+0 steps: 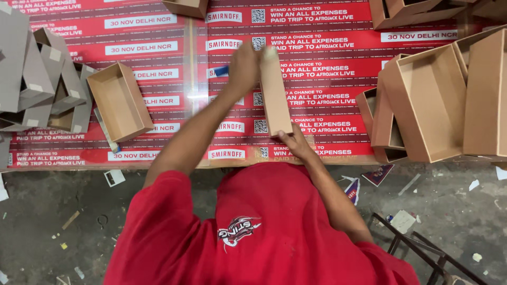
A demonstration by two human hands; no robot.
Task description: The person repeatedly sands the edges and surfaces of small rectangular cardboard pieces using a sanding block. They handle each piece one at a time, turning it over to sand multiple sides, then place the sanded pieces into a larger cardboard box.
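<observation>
I hold a long, narrow brown cardboard box (274, 95) upright on its side over a table covered with red printed sheets (327, 58). My left hand (244, 66) is blurred at the box's far end, fingers closed against its top corner. My right hand (296, 143) grips the near end from below. A small blue object (222, 70) lies on the sheet just left of my left hand. My red shirt fills the lower middle of the view.
An open brown box tray (120, 101) lies at the left, beside folded grey cardboard pieces (37, 79). Several open brown boxes (433, 100) are stacked at the right, more at the top edge. Paper scraps litter the grey floor (63, 211); a dark metal frame (422, 248) stands at lower right.
</observation>
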